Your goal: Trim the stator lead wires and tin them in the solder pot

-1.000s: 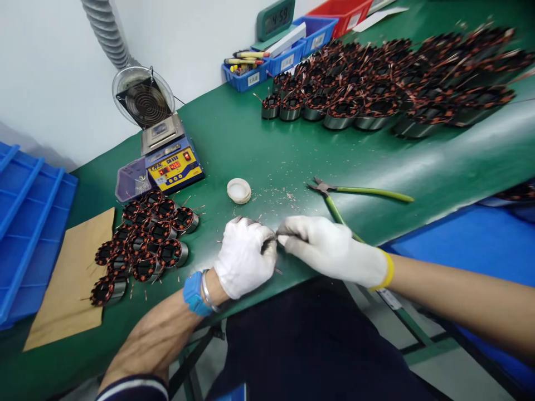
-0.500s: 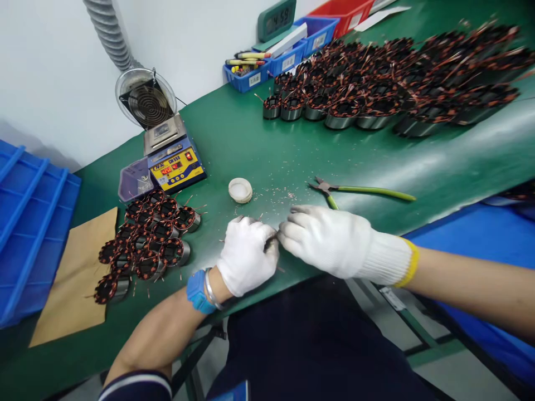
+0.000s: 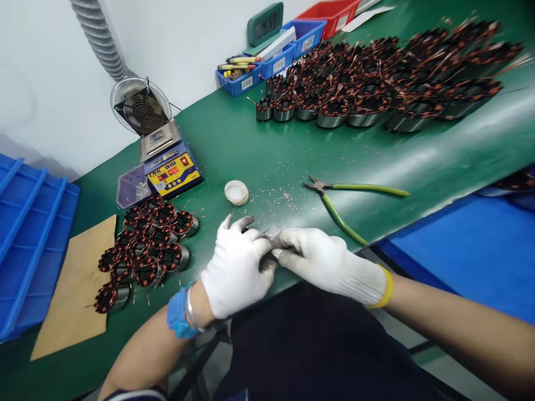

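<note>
My left hand, in a white glove, is curled at the table's front edge, its thumb and fingers closed round something dark that is mostly hidden. Against its fingertips, my right hand, gloved too, pinches at the same spot; what lies between its thumb and forefinger is too small to name. Beyond the right hand lie green-handled cutting pliers with their handles spread. A small round white dish sits just past the left hand. Wound stators with copper wires stand grouped to the left.
Many more wound stators fill the back right. A blue-yellow solder pot unit with a fan stands at the back left, beside brown cardboard and a blue crate. Small wire clippings litter the green table.
My right hand has turned from lying flat-fingered to a thumb-and-forefinger pinch against the left. The left hand's outer fingers have lifted. The pliers' near handle shows more fully. The view has shifted slightly.
</note>
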Tool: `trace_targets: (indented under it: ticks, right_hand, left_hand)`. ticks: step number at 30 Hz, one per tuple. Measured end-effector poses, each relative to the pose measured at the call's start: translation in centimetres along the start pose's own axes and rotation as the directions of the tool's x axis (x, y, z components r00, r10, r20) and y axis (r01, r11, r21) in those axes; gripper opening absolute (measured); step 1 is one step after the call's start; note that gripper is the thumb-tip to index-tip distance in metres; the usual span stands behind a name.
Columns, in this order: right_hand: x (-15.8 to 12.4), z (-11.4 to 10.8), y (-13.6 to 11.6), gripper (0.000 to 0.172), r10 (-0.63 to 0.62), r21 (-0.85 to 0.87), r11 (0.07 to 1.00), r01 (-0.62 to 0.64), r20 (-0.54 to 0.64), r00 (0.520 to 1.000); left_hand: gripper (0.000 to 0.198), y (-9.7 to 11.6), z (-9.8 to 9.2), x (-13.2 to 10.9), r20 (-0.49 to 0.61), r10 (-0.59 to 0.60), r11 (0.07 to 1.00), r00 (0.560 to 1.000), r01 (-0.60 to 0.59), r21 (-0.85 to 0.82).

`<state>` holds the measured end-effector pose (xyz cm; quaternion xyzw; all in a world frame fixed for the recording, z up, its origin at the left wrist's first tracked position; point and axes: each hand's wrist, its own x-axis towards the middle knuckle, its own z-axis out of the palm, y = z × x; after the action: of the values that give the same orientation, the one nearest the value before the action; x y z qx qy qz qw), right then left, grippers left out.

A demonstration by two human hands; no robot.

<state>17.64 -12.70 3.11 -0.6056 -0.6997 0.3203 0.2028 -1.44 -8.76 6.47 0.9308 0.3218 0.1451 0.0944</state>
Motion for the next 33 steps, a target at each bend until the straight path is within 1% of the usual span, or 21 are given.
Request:
trace_targets:
  ticks: [1,3,6,8,12,17,19,20,21,22,23,24,25,26,27,28,29,30,31,32,33]
  right_hand:
    - [0.1,-0.1,0.1,0.02,0.042,0.056,0.998,-0.042,0.005,0.999]
    - [0.3,-0.5,0.2,0.021,0.111,0.166,0.98,-0.11,0.004,0.994]
    - [0.4,-0.9,0.2,0.019,0.128,0.29,0.95,-0.112,-0.036,0.991]
    - [0.4,-0.9,0.2,0.02,0.143,0.354,0.928,-0.118,-0.045,0.989]
    - [0.5,-0.6,0.5,0.02,0.188,0.42,0.894,-0.158,-0.033,0.982]
    - [-0.1,0.1,0.8,0.021,0.215,0.471,0.861,-0.192,0.006,0.977]
    - [-0.6,0.2,1.2,0.022,0.185,0.428,0.888,-0.166,-0.002,0.983]
    - [-0.8,0.3,1.5,0.022,0.148,0.357,0.926,-0.121,-0.047,0.988]
    - [-1.1,0.2,1.8,0.022,0.076,0.246,0.968,-0.044,-0.12,0.99]
    - [-1.2,0.2,2.2,0.022,-0.041,0.096,0.993,0.062,-0.21,0.977]
    - [-1.3,0.1,2.6,0.023,-0.191,-0.076,0.981,0.176,-0.283,0.94]
    - [-1.2,0.0,2.9,0.024,-0.343,-0.235,0.932,0.277,-0.317,0.884]
    - [-1.0,-0.2,3.0,0.026,-0.461,-0.35,0.868,0.352,-0.306,0.833]
    - [-0.8,-0.3,3.0,0.027,-0.524,-0.408,0.822,0.397,-0.27,0.808]
    - [-0.4,-0.4,2.9,0.027,-0.516,-0.407,0.822,0.397,-0.24,0.822]
    - [-0.1,-0.5,2.5,0.026,-0.442,-0.346,0.868,0.356,-0.212,0.871]
    - [0.3,-0.7,2.1,0.026,-0.318,-0.228,0.933,0.278,-0.165,0.934]
    - [0.6,-0.9,1.7,0.026,-0.175,-0.074,0.983,0.169,-0.085,0.981]
    - [0.8,-1.0,1.4,0.027,-0.047,0.075,0.996,0.045,0.021,0.999]
    - [1.0,-1.3,1.1,0.029,0.036,0.181,0.982,-0.059,0.127,0.991]
    - [1.1,-1.5,1.1,0.029,0.069,0.224,0.968,-0.111,0.186,0.98]
  left_hand:
    - [0.016,-0.3,0.3,0.1,0.02,-0.001,1.0,1.0,0.0,0.014]
    - [0.017,-0.8,1.1,0.4,0.002,-0.002,1.0,1.0,0.002,0.018]
    - [0.016,-1.1,2.0,1.0,-0.023,-0.022,1.0,0.999,0.022,-0.014]
    - [0.015,-1.0,2.2,1.2,-0.017,-0.05,0.999,0.999,0.049,-0.016]
    - [0.009,-0.4,2.1,1.5,0.004,-0.107,0.994,0.994,0.107,0.014]
    - [0.01,0.0,2.3,1.5,-0.028,-0.119,0.992,0.993,0.119,0.03]
    - [0.011,0.0,2.4,1.4,-0.037,-0.121,0.992,0.992,0.123,0.038]
    - [0.011,0.0,2.5,1.4,-0.041,-0.121,0.992,0.992,0.122,0.042]
    - [0.011,0.0,2.5,1.4,-0.043,-0.119,0.992,0.992,0.12,0.044]
    - [0.01,0.0,2.6,1.4,-0.047,-0.114,0.992,0.992,0.116,0.044]
    - [0.01,-0.1,2.6,1.4,-0.05,-0.108,0.993,0.993,0.11,0.044]
    - [0.01,-0.1,2.7,1.4,-0.051,-0.102,0.994,0.993,0.105,0.044]
    - [0.01,-0.2,2.7,1.4,-0.049,-0.095,0.994,0.994,0.097,0.044]
    - [0.009,-0.2,2.7,1.4,-0.046,-0.089,0.995,0.995,0.091,0.045]
    - [0.009,-0.3,2.7,1.4,-0.045,-0.082,0.995,0.996,0.084,0.047]
    - [0.009,-0.3,2.6,1.4,-0.043,-0.073,0.996,0.996,0.075,0.051]
    - [0.01,-0.4,2.6,1.4,-0.041,-0.064,0.996,0.997,0.066,0.055]
    - [0.01,-0.4,2.6,1.4,-0.041,-0.054,0.997,0.998,0.056,0.058]
    - [0.01,-0.4,2.6,1.4,-0.043,-0.046,0.997,0.998,0.048,0.062]
    - [0.01,-0.4,2.5,1.4,-0.044,-0.04,0.997,0.998,0.043,0.064]
    - [0.011,-0.3,2.5,1.4,-0.045,-0.035,0.997,0.998,0.038,0.065]
